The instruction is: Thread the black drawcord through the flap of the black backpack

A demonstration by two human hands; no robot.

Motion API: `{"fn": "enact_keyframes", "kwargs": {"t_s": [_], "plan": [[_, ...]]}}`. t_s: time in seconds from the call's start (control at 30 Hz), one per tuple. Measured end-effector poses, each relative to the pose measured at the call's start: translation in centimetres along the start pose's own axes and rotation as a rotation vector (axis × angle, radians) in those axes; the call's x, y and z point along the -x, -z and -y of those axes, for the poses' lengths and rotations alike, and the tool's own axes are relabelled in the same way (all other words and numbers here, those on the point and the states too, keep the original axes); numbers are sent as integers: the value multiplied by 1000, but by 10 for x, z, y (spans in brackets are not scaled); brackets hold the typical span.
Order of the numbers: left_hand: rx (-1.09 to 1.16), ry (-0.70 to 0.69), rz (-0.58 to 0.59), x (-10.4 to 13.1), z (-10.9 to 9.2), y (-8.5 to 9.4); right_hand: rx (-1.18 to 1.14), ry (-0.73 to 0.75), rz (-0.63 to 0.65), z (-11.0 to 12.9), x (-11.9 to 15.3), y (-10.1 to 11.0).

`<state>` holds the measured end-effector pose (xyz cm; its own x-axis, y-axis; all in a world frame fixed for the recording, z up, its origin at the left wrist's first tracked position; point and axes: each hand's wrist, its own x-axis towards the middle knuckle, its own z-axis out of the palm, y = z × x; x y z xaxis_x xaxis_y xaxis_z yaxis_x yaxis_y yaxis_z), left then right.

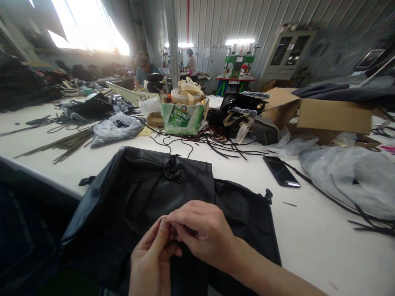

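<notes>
A black bag point(185, 185) with buckles and straps lies on the white table in front of me. Over its middle, my left hand point(157, 250) and my right hand point(206, 232) meet at the fingertips. Both hands are closed in a pinch around something too small to make out. A black buckle point(175, 176) shows on the bag just beyond my hands, and another buckle point(269, 196) sticks out at its right corner. The lower part of the bag is partly covered by my hands and forearms.
A phone point(281, 172) lies right of the bag, near a clear plastic bag point(367, 176). Behind stand a green carton point(182, 121) with strap rolls, black cords point(216, 142) and an open cardboard box point(335, 117). Two people are at the back near machines.
</notes>
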<state>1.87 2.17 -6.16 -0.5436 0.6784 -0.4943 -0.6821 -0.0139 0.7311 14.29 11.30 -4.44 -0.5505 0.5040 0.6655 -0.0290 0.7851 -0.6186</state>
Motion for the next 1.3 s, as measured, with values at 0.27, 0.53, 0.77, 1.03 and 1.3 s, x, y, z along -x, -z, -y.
{"fn": "enact_keyframes", "kwargs": {"t_s": [0.27, 0.53, 0.77, 1.03, 1.3], "plan": [[33, 20, 82, 2, -3, -3, -14, -8, 55, 5, 0, 5], [94, 21, 84, -1, -3, -5, 6, -41, -4, 9, 0, 5], [87, 34, 106, -2, -2, -2, -45, -83, -29, 8, 1, 5], [57, 24, 107, -9, 5, 7, 247, -230, -157, 13, -3, 67], [67, 50, 47, -32, 24, 32, 1103, -978, -147, -30, 78, 248]]}}
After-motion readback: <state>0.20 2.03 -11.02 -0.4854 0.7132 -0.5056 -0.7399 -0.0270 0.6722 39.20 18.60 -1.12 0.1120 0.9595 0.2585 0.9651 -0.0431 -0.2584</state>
